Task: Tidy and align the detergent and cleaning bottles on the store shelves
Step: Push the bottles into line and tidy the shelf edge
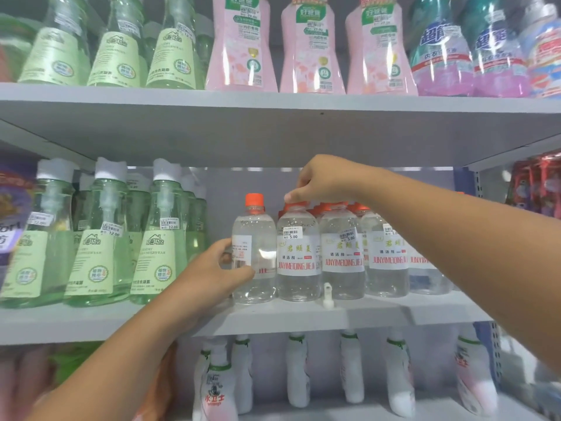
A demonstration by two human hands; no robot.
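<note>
On middle shelf (pixel 273 314), left hand (pixel 212 268) gripping bottle (pixel 253 253)

clear bottles (pixel 299 253), orange caps | green bottles (pixel 97 238) | pink bottles (pixel 311 47) | lower bottles (pixel 297 372) seemingly white

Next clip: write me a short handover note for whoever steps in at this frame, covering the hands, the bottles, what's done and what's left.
Left hand grips the leftmost clear bottle on the middle shelf; its label faces sideways, barcode toward the camera.
Right hand pinches the cap of the second clear bottle, label forward.
Done: the other clear bottles in the front row face forward.
Left: probably turn the leftmost bottle label-forward and line it up with the row.
</note>
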